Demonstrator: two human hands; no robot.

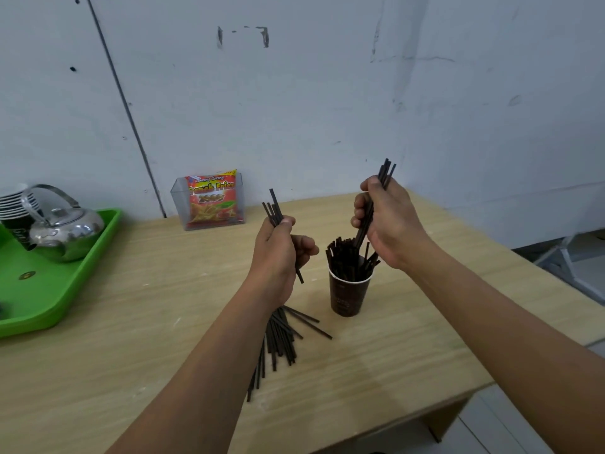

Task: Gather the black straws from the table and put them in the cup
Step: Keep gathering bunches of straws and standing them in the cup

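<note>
A dark brown paper cup [348, 296] stands upright on the wooden table [131, 322], with several black straws sticking out of its mouth. My right hand [384, 221] is just above the cup, closed around a small bundle of black straws [386, 170] whose lower ends reach into the cup. My left hand [281, 253] is left of the cup, raised off the table, gripping another bundle of black straws [273, 208]. A loose pile of black straws [281, 335] lies on the table beneath my left wrist, partly hidden by my forearm.
A green tray [49, 290] at the left holds a metal kettle [62, 231] and a stack of cups [14, 201]. A clear box with a red snack packet [211, 201] stands by the wall. The table's right edge [540, 273] runs diagonally behind my right arm.
</note>
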